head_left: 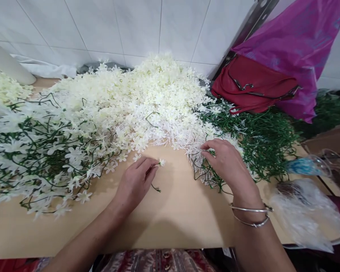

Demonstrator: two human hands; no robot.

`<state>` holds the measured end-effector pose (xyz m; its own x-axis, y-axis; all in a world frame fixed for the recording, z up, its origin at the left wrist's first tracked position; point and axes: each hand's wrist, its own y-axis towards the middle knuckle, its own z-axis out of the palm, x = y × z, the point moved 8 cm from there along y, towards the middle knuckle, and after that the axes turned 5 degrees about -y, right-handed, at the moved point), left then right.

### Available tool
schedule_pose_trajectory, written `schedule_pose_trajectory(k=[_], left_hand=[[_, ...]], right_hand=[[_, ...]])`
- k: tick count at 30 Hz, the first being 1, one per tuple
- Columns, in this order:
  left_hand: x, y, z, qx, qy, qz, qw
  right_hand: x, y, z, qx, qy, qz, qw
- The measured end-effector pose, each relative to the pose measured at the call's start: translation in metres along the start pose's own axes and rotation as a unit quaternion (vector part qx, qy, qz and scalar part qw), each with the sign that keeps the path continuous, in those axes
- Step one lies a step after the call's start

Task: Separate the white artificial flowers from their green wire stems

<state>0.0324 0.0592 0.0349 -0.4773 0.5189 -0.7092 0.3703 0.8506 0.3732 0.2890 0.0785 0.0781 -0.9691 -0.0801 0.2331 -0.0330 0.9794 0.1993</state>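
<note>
While the near edge of the surface [170, 223] runs along the person's lap, the left hand [136, 179] is over the bare middle of it. Its finger and thumb look pinched on a thin green stem [156, 189], and a small white flower [162, 162] pokes out by the fingertips. Across the bare patch, the right hand [226, 160] reaches into white threads [192, 149] with green bits mixed in. Its finger and thumb are close together, but I cannot tell if they hold anything. My guess is that the step is picking out one small piece to go with the stem, so the next move calls for a soft, light pinch that leaves the rest of the tangle alone. By the near right corner, a crumpled clear bag [308, 219] has something dark in it or under it. Just past it is a clear and blue thing [304, 166], maybe a cup; what is inside is too hard to see. Farther back, stemmed flowers [51, 158] fill the left end, white flowers [161, 83] pile up along the far edge, and green stems [272, 139] cover the right. Near the far right corner, a red bag [260, 81] leans by a purple bag [297, 53], and both hide what they hold.
</note>
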Motion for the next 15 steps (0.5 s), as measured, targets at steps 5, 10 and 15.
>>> schedule_pose_trajectory(k=[5, 10, 15], left_hand=[[-0.004, -0.001, -0.004, -0.044, 0.054, 0.033, 0.997], [-0.003, 0.001, -0.007, -0.071, 0.054, 0.039, 0.995], [0.000, 0.002, -0.009, -0.075, 0.058, 0.047, 0.994]], right_hand=[[-0.002, 0.000, -0.009, -0.037, 0.019, 0.009, 0.999], [0.015, -0.004, -0.040, -0.147, 0.147, 0.021, 0.978], [0.036, -0.013, -0.052, -0.262, 0.256, 0.045, 0.929]])
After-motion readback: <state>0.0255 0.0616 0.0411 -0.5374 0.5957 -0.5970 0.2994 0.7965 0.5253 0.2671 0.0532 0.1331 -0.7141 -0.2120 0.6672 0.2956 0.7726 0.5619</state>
